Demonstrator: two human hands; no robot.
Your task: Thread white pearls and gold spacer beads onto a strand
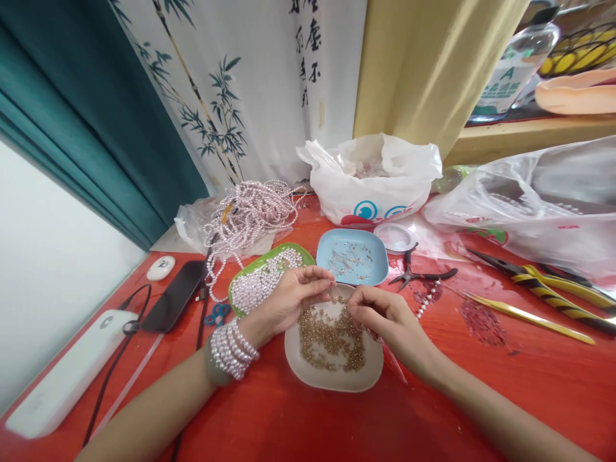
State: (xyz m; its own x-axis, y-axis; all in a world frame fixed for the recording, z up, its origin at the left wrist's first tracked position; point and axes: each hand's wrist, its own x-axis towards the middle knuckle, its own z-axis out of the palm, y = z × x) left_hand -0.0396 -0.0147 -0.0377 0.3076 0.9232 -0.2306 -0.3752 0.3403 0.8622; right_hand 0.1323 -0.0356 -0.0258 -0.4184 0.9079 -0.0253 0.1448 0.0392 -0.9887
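Note:
Above a pale dish (293, 369) of small gold beads (332, 337), my two hands face each other, fingertips a short gap apart. My left hand (301, 295) is closed in a pinch, with a fine thread-like line faintly visible at its fingertips. A bracelet of several rows of pearly beads (233, 350) circles the left wrist. The fingers of my right hand (380, 311) are also pinched together; what they grip is too small to make out. Behind the left hand lies a green dish (303, 251) of pearly white beads (260, 282). A blue dish (322, 240) holding small metal pieces stands beyond both hands.
Black-handled pliers (409, 276), a short bead strand (428, 298), gold tweezers (534, 317) and yellow-black pliers (553, 289) lie right. Plastic bags (370, 186) and heaped bead strings (255, 215) stand behind. A phone (176, 295) and white power bank (70, 372) lie left.

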